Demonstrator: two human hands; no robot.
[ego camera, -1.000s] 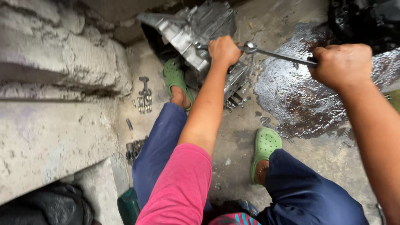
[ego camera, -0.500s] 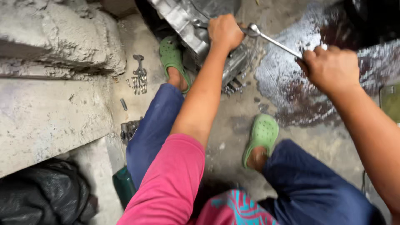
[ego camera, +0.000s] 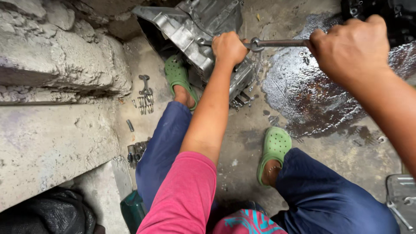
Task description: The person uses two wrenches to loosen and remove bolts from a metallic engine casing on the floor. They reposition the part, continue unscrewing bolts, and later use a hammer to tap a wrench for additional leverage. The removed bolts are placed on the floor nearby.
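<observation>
A grey cast-metal gearbox housing [ego camera: 186,26] lies on the concrete floor between my feet. My left hand [ego camera: 229,47] is closed around the head end of a long metal wrench [ego camera: 277,43] and presses it onto the housing. At the upper right, my right hand [ego camera: 351,50] grips the far end of the wrench handle. The wrench runs roughly level between both hands. What the wrench head sits on is hidden under my left fist.
A dark oil puddle [ego camera: 303,95] spreads on the floor to the right. Loose bolts and a small spanner [ego camera: 145,95] lie left of my green clog [ego camera: 177,76]. A rough concrete step [ego camera: 52,130] rises on the left. A metal tray [ego camera: 401,199] sits at the lower right.
My right hand has swung the wrench handle upward, from slanting down-right to nearly level. My left hand stays on the wrench head. The view has shifted slightly down.
</observation>
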